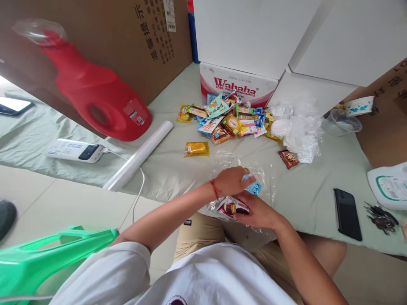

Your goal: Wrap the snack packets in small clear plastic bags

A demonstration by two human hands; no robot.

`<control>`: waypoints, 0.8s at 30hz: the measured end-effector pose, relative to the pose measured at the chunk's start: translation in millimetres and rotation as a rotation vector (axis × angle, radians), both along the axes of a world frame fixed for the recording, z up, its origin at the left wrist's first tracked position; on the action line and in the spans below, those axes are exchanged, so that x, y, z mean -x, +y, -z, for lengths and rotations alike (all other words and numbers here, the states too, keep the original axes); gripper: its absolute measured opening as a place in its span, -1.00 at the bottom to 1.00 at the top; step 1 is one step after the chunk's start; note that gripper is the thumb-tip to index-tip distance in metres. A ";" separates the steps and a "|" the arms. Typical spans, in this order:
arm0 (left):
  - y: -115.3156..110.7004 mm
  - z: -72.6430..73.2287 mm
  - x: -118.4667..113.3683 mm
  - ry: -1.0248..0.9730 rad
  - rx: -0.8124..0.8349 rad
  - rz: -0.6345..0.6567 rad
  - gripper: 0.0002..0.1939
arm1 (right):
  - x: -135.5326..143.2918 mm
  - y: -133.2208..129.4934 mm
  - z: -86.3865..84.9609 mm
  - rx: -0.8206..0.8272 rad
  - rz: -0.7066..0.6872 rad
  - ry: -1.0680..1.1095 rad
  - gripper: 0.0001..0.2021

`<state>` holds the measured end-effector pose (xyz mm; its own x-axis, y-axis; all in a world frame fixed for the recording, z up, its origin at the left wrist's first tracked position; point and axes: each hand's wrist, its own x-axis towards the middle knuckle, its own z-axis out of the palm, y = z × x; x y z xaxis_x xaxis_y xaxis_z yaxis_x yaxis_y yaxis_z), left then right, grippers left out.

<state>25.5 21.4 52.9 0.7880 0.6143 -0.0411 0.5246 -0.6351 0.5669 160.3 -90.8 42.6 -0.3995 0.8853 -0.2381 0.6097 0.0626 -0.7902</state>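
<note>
My left hand [232,182], with a red string at the wrist, is closed over a small blue snack packet [254,187], its thumb across the packet. Just below, my right hand [259,212] grips a white and dark-red packet with a chocolate cookie picture [233,207]. Around and beneath both hands spreads a clear plastic bag [269,173]; which packets lie inside it I cannot tell. Up from the hands is a yellow-wrapped snack cake [196,149] lying by itself. Behind it sits a heap of mixed wrapped snacks [233,120].
Crumpled clear plastic bags [299,131] lie right of the heap, by a brown cookie packet [288,159]. A plastic roll [140,154], power bank [74,151] and red jug [104,93] are left. A black phone [347,214] and keys [381,218] are right. White boxes [254,29] stand behind.
</note>
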 end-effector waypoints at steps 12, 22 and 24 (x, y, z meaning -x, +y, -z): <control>4.6 67.0 54.0 0.125 -0.347 -0.141 -0.48 | -57.4 -22.3 -41.1 -0.166 0.572 -0.176 -0.56; 4.6 65.5 55.1 0.119 -0.322 -0.138 -0.46 | -16.6 -4.0 11.6 -0.439 0.226 -0.677 -0.38; 4.2 65.6 55.5 0.113 -0.318 -0.135 -0.46 | -19.4 -3.6 14.2 -0.405 0.210 -0.649 -0.27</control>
